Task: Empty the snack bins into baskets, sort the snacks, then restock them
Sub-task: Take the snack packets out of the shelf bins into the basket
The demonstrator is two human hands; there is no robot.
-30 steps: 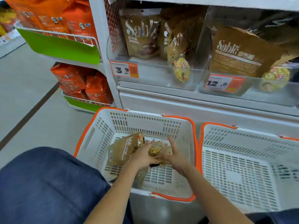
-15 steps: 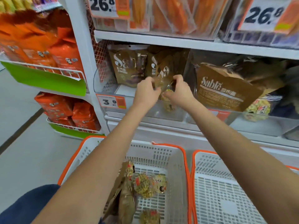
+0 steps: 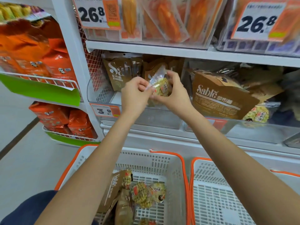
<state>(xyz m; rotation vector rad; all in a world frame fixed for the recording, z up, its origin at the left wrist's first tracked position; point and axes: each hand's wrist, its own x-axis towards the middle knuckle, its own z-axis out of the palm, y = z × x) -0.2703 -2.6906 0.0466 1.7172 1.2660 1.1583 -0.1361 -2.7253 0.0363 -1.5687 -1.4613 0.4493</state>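
Both hands are raised in front of the left clear snack bin (image 3: 103, 95) on the middle shelf. My left hand (image 3: 134, 93) pinches the clear wrapper edge of a small round rice-cake pack (image 3: 162, 87), and my right hand (image 3: 175, 93) curls round the same pack from the right. Brown Sable pouches (image 3: 120, 72) stand behind in that bin. The right bin (image 3: 259, 132) holds a large brown Sable pouch (image 3: 222, 99) and another round pack (image 3: 256, 116). Below, the left white basket (image 3: 175, 172) holds brown pouches (image 3: 113, 190) and round packs (image 3: 146, 194).
A second white basket (image 3: 215, 197) with orange rim stands to the right of the first. Orange snack bags (image 3: 53, 62) fill wire racks at left. The upper shelf carries orange packs (image 3: 162, 21) and price tags. My blue-clad knee (image 3: 24, 210) is at bottom left.
A second ago both hands were down in the left basket with snacks. They rose to the left bin, and now they have lifted a round pack up out of it.
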